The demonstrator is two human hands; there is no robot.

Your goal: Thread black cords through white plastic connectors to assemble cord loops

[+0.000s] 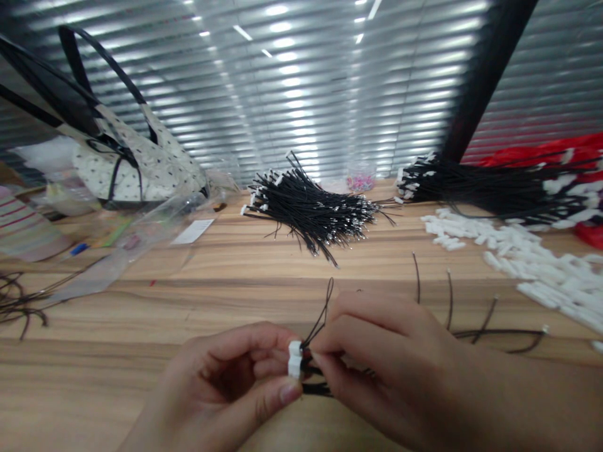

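Low in the middle, my left hand (230,383) pinches a small white plastic connector (294,359) between thumb and fingers. Several black wires (318,389) run from the connector's right side and pass behind my right hand (377,358). The fingertips of my right hand are pressed together on a thin black wire (324,314) right beside the connector; its far part loops upward. Where that wire meets the connector is partly covered by my fingers. Loose black wires (499,331) with small metal tips lie on the table beyond my right wrist.
A heap of black wires with white connectors (311,210) lies ahead; another bundle (480,185) sits at the right behind white connector housings (546,276). At left stand a dotted bag (151,154), clear plastic (141,232) and a striped cup (28,226). A metal shutter (320,81) rises behind.
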